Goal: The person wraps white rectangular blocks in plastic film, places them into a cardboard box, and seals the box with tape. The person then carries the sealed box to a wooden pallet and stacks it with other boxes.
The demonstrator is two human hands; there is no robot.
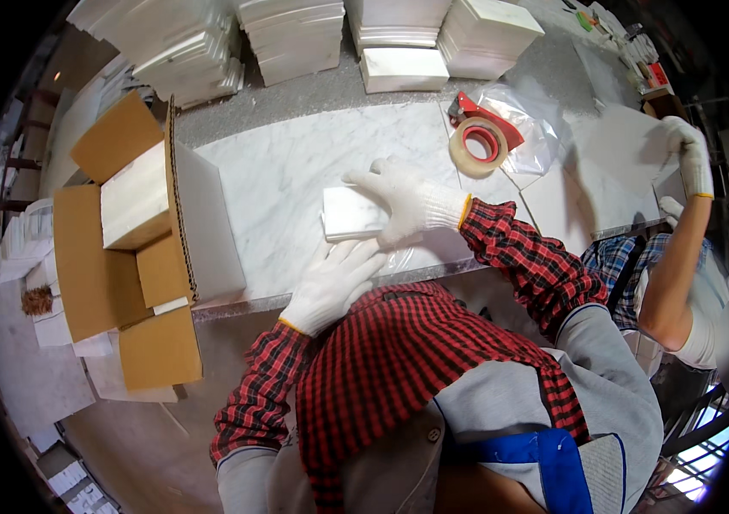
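Tiles [351, 212] lie in a neat white stack on the worktop [261, 167], near its front edge. Right hand [405, 204]: fingers spread around the stack's right end; grip closure cannot be determined. Left hand [336, 278]: fingers extended flat along the near side, not pinching. This placement likely keeps edges aligned. The carton [95, 265] stands left and the tape dispenser [499, 128] right, presumably for ready access

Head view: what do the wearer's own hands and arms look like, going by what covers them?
The left hand and right hand wear plain white fabric gloves with yellow-edged cuffs. Above them come wrinkled red-and-black checked cloth oversleeves, then grey fabric sleeves with thin dark-blue trim. No cables show.
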